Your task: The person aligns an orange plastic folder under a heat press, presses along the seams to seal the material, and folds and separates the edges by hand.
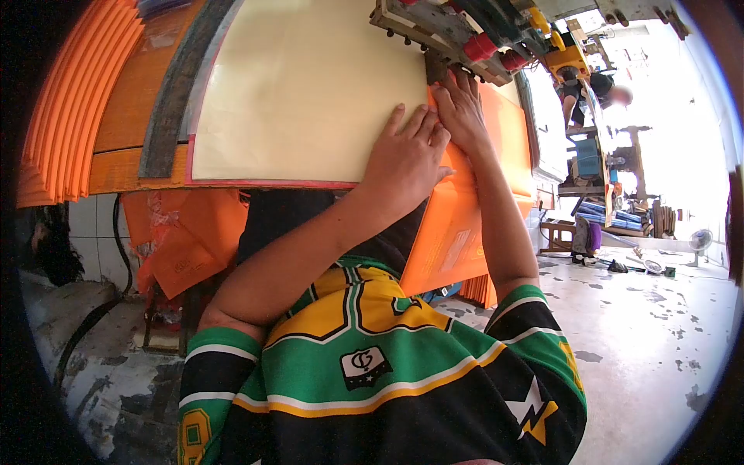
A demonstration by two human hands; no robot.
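My left hand (pixel 404 159) lies with its fingers spread on the right edge of a cream sheet (pixel 302 85), where it meets an orange sheet (pixel 446 225). Just beyond it, my right hand (pixel 463 112) rests on the orange sheet, fingers stretched forward to the underside of a machine (pixel 442 39) with red knobs. A dark metal piece of the machine comes down beside the right fingertips. The orange sheet hangs over the table edge towards my lap.
Stacked orange folded sheets (pixel 70 101) stand at the far left, beside a dark metal bar (pixel 174 101). Orange pieces (pixel 186 240) hang below the table. Across the room at right are a person (pixel 597 89), a fan (pixel 700 240) and a purple object (pixel 594 238).
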